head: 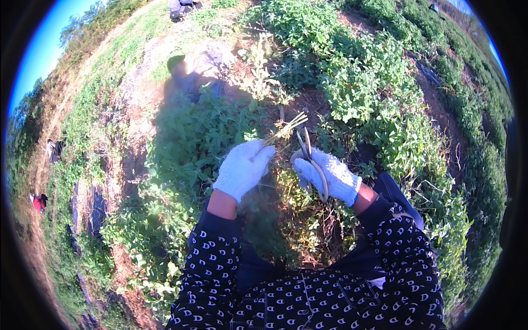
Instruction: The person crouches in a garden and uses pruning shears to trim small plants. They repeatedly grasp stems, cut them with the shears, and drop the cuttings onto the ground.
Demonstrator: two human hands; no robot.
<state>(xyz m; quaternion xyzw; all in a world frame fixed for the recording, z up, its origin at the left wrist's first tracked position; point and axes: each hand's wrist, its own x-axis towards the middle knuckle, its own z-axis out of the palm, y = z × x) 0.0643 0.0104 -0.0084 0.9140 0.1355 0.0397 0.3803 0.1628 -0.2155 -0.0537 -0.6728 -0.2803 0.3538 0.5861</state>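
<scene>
My left hand (242, 168), in a white knit glove, grips a small bunch of thin stems (292, 127). Their pale yellowish ends stick out past my thumb toward the upper right. My right hand (335, 170), gloved the same way, holds metal scissors (306, 144) with large looped handles. The blades point away from me, slightly parted at the tips, just right of the stems and apart from them. Whatever hangs from the bunch below my left hand is hard to tell from the shaded leaves.
Leafy green plants (354, 78) grow thickly on the right, and more shaded foliage (194, 140) stands at left. Dark sheeting (97, 208) shows between rows. A person (181, 8) is at the top; others, one in red (40, 203), are far left.
</scene>
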